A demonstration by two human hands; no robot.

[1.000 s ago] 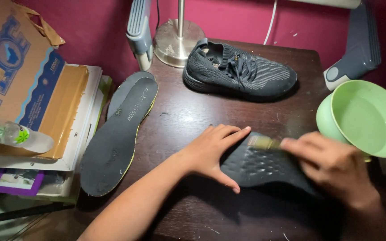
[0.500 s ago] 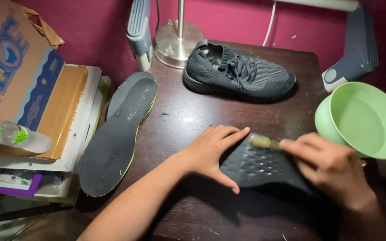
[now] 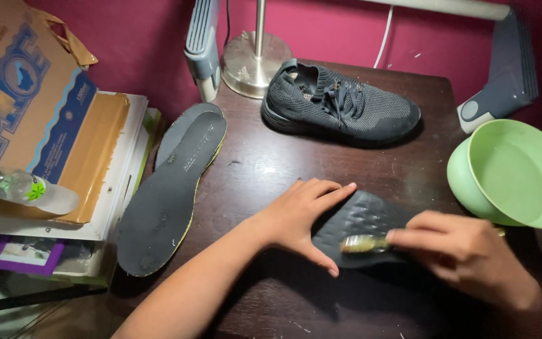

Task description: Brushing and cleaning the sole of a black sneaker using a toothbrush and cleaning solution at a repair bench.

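Note:
My left hand (image 3: 299, 216) lies flat with spread fingers on the near end of a black shoe sole (image 3: 365, 220) that rests tread-up on the dark wooden table (image 3: 265, 163). A small brush (image 3: 364, 243) with pale bristles is in my right hand (image 3: 462, 257), its head touching the sole's lower edge. Behind, a black knit sneaker (image 3: 340, 107) stands upright with its laces loose. Two dark insoles (image 3: 174, 188) lie overlapping at the table's left edge.
A light green bowl (image 3: 515, 176) holding water sits at the right edge. A metal lamp base (image 3: 251, 63) and grey devices (image 3: 201, 44) stand at the back. A cardboard box (image 3: 26, 107) and a plastic bottle (image 3: 23, 188) lie on a stack at left.
My right hand has drawn the brush down and toward me, from the sole's upper edge to its lower edge. My left hand stays pressed on the sole.

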